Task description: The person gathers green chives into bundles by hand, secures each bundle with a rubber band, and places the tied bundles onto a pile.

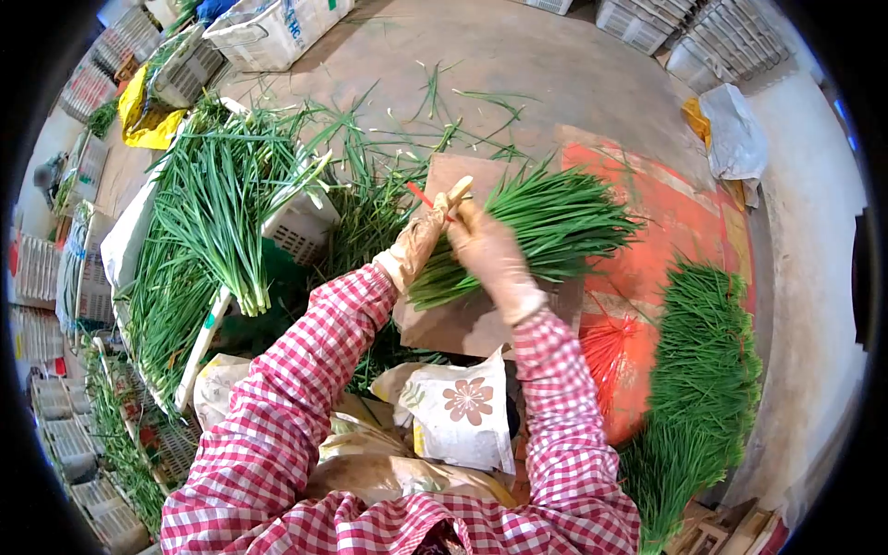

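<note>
A bundle of long green leafy stalks (555, 222) lies across a brown board (462, 324) in front of me. My left hand (421, 242), in a pale glove, is closed at the left end of the bundle, on a thin red tie (419, 193). My right hand (490, 254), also gloved, is closed close beside it, its fingertips at the tie's other side. What the right fingers pinch is too small to make out. A heap of loose green stalks (217, 203) rests on a white crate at the left.
Red ties (610, 356) lie on the orange sheet (638, 231) at the right, beside a long row of green bundles (698, 370). White crates (277, 32) stand at the back. Loose stalks litter the floor. A person (48, 176) is at the far left.
</note>
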`<state>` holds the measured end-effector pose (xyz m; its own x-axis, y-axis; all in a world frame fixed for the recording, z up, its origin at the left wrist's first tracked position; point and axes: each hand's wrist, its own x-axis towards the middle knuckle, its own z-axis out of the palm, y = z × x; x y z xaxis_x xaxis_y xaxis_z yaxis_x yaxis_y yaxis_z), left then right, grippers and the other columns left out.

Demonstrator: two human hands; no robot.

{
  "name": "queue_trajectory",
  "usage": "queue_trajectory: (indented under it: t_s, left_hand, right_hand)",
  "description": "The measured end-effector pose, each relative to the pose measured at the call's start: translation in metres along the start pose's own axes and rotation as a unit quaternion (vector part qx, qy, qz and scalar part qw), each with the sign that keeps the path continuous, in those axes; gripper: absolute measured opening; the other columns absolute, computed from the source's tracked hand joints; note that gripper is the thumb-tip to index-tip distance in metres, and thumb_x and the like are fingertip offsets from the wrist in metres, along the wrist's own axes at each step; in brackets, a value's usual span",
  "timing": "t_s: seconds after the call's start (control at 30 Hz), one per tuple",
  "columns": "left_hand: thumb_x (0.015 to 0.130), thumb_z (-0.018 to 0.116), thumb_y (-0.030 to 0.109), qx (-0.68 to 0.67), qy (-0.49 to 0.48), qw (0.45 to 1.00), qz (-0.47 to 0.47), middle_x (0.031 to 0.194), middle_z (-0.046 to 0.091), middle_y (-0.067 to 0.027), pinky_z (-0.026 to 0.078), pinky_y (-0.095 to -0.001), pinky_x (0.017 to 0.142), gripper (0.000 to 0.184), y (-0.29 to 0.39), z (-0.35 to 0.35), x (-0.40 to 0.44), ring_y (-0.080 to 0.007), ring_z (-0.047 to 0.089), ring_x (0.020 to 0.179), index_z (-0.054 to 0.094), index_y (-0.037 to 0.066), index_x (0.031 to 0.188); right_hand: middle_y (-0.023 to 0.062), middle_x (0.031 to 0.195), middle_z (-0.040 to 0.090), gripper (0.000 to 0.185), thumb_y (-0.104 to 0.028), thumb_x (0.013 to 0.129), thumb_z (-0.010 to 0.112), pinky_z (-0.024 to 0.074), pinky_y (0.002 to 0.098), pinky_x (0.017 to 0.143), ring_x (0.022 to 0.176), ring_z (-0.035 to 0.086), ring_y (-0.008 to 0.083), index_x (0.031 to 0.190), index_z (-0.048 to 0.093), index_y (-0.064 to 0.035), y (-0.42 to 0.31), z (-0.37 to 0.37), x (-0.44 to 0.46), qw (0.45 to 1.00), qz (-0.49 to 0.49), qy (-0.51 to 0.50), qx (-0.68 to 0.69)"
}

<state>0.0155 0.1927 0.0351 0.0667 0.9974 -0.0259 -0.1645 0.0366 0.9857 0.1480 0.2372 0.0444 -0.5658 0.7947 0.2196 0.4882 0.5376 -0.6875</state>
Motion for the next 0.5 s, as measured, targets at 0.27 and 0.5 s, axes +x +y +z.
queue_trajectory:
  t_s: [0.27, 0.5]
  left_hand:
    - [0.081, 0.063, 0.053, 0.184, -0.050, 0.977, -0.100, 0.129, 0.049, -0.0105, 0.026, -0.0370, 0.107, 0.092, -0.011, 0.000, -0.007, -0.0182, 0.049, 0.116, 0.019, 0.005, 0.145]
    - [0.072, 0.067, 0.046, 0.771, 0.042, 0.631, -0.066, 0.142, 0.028, -0.0259, 0.019, -0.0535, 0.108, 0.102, -0.033, 0.073, -0.030, -0.0409, 0.026, 0.133, 0.013, -0.004, 0.142]
  right_hand:
    - [-0.0012, 0.057, 0.050, 0.033, -0.023, 0.094, 0.048, 0.0273, 0.0181, 0.034, 0.043, 0.042, 0.0045, 0.076, 0.064, -0.0003, 0.026, -0.016, -0.011, 0.669, 0.263, 0.013, 0.695]
    - [0.0038, 0.069, 0.063, 0.022, -0.017, 0.089, 0.055, 0.0420, 0.0236, 0.053, 0.063, 0.055, 0.0111, 0.077, 0.066, -0.0021, -0.011, -0.007, -0.036, 0.853, 0.202, 0.079, 0.474]
